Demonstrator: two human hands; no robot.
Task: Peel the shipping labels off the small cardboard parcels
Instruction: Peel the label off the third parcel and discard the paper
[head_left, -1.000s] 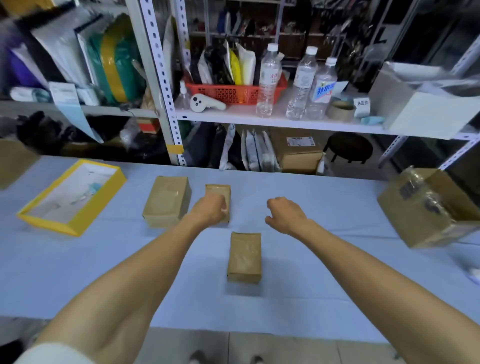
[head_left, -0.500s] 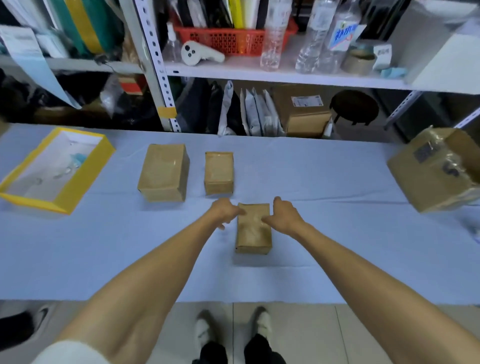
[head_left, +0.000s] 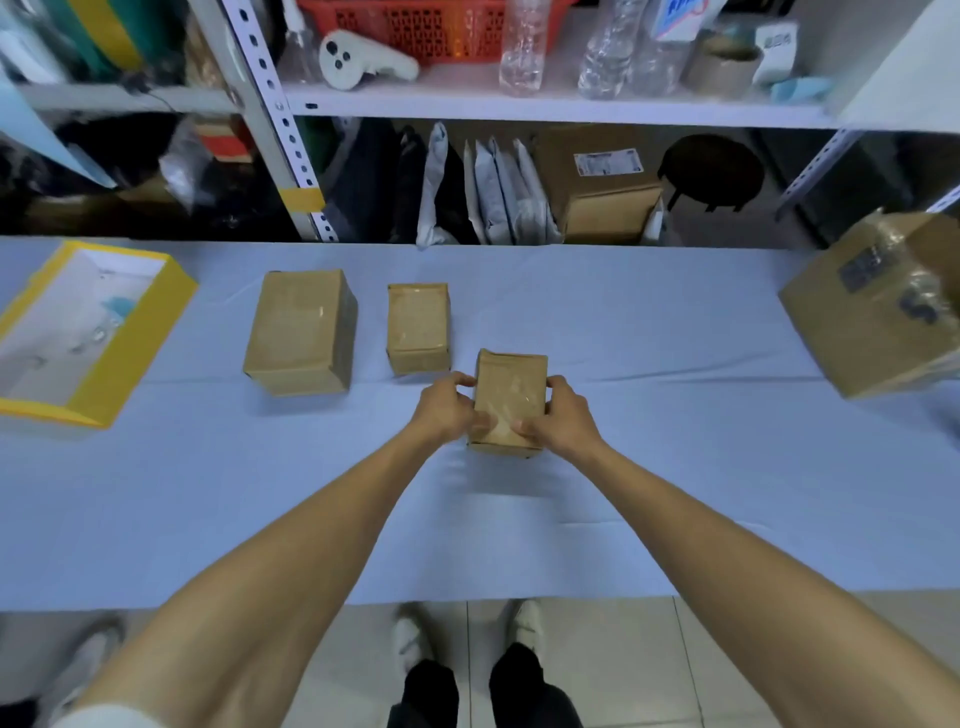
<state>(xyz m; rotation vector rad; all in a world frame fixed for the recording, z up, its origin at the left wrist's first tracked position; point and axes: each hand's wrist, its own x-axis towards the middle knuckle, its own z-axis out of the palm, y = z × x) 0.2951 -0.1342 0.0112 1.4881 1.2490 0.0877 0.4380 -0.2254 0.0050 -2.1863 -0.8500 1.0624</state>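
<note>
Left hand, right hand moved to clasp parcel; yellow box holds scraps.

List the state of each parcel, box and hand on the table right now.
Nearest small brown cardboard parcel: held at both sides.
Left hand: grips its left side.
Right hand: grips its right side.
Middle small brown cardboard parcel: lying flat, untouched.
Larger brown cardboard parcel: lying flat, untouched.
Yellow-walled box: top open.

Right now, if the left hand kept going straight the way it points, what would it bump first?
The small brown cardboard parcel in front of it. The left hand points forward and to the right, and its fingers grip that parcel's left edge.
</note>
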